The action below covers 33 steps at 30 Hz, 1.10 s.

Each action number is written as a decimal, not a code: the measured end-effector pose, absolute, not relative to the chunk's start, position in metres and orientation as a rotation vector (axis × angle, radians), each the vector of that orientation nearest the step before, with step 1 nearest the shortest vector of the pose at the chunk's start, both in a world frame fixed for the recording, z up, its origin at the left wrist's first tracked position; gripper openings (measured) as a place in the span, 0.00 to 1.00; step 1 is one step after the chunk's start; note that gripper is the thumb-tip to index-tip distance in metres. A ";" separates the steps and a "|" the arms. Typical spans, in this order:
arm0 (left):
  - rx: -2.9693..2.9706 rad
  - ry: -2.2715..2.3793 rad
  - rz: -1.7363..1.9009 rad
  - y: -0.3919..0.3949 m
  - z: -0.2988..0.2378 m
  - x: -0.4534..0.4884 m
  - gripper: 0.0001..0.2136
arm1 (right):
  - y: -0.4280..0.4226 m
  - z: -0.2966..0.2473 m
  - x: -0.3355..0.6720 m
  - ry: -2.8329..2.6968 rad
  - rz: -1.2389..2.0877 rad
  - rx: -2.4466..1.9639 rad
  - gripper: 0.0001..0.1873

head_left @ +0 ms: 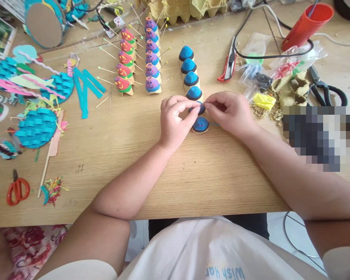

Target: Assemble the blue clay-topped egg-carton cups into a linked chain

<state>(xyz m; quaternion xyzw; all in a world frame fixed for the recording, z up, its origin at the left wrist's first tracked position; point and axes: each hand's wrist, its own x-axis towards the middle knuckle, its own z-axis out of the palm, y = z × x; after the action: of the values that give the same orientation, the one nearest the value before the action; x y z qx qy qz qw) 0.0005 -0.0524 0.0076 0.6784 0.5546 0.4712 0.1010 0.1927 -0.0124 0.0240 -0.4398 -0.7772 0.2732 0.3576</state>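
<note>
A row of blue-topped egg-carton cups (190, 74) runs down the middle of the wooden table (119, 147). My left hand (175, 120) and my right hand (229, 112) meet over the second-nearest blue cup (200, 110), fingers pinched together above it. Both pinches close on something too small to name. The nearest blue cup (200, 125) sits just below my fingers, with red dots on it and a thin teal stick (214, 124) poking out to its right. Two more rows stand to the left: purple-topped cups (152, 58) and red-and-green cups (125, 66) with pins.
Orange scissors (16, 190) and paper scraps lie at front left, teal woven paper fish (36, 127) at left. A red box cutter (229, 62), black cables, plastic bags, yellow clay (264, 101), black scissors (323, 89) and an orange cup (306, 25) crowd the right.
</note>
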 end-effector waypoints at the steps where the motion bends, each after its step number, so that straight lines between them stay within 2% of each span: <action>1: 2.003 1.640 1.400 -0.053 0.008 0.001 0.04 | -0.013 0.024 0.193 -2.005 0.703 -1.135 0.08; 15: 1.815 1.572 1.385 -0.047 0.000 -0.003 0.12 | -0.012 0.023 0.192 -2.022 0.681 -1.193 0.11; 33: 1.808 1.568 1.340 -0.041 -0.011 -0.005 0.10 | -0.012 0.023 0.188 -1.987 0.705 -1.170 0.12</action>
<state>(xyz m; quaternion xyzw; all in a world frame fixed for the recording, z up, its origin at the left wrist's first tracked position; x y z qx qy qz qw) -0.0051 -0.0409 -0.0108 0.6462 0.5604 0.4788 0.1979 0.1877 -0.0124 0.0233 -0.4534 -0.7696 0.2732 0.3572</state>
